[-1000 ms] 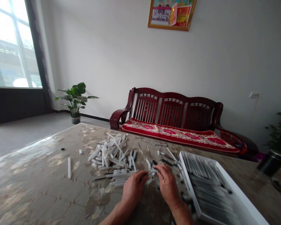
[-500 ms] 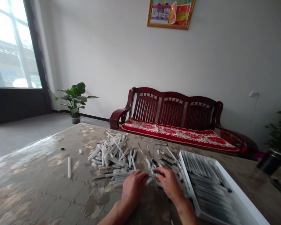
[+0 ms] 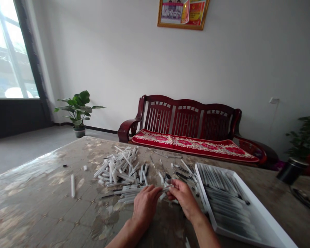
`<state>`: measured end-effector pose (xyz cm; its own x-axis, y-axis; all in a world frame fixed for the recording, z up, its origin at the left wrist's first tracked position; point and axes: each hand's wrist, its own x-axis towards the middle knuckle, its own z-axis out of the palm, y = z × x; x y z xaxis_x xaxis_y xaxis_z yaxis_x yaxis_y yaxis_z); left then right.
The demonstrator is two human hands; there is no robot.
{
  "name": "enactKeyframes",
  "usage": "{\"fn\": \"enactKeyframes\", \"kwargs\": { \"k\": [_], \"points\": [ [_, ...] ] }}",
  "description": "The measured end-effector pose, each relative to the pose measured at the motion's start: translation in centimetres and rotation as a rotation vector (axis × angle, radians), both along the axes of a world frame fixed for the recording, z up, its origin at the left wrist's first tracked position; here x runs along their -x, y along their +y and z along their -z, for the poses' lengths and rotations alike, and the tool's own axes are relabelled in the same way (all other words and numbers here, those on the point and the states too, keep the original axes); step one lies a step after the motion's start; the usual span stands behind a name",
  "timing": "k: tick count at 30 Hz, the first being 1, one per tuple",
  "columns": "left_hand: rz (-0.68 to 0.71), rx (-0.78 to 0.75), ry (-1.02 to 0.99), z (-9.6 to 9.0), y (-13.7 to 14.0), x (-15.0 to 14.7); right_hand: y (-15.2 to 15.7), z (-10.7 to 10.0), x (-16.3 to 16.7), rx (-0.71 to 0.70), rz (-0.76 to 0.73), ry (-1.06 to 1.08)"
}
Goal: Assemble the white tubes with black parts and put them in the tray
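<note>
Fingertips of my left hand (image 3: 146,201) and my right hand (image 3: 181,196) meet over the table, both closed on a slim whitish pen tube (image 3: 165,188). Its ends are hidden by my fingers. Beyond my left hand lies a heap of white pen tubes (image 3: 119,165), with a flatter row of tubes (image 3: 130,194) right beside that hand. Past my right hand are scattered dark, thin pen parts (image 3: 182,175). To the right, a white box (image 3: 270,224) holds rows of translucent pens with dark parts (image 3: 224,193).
One loose tube (image 3: 72,186), a small white piece (image 3: 85,167) and a small black piece (image 3: 64,165) lie on the patterned tabletop (image 3: 54,206) at left. A black cylinder (image 3: 292,170) with a cable stands at far right. Behind the table is a wooden bench (image 3: 187,119).
The view has shifted slightly. My right hand's fingers have curled further around and moved closer to my left hand. The tube stays between my hands.
</note>
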<state>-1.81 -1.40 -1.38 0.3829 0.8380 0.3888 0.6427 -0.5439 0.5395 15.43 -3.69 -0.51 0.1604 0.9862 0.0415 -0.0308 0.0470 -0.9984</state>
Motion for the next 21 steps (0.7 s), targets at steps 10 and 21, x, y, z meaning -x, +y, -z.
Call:
{"fn": "enactKeyframes", "kwargs": {
  "k": [10, 21],
  "points": [
    [-0.103, 0.271, -0.451, 0.7, 1.2, -0.2, 0.5, 0.0, 1.2, -0.273, 0.329, -0.246],
    [0.159, 0.386, -0.729, 1.2, 0.1, -1.5, -0.9, -1.8, 2.9, -0.603, 0.334, -1.265]
  ]
}}
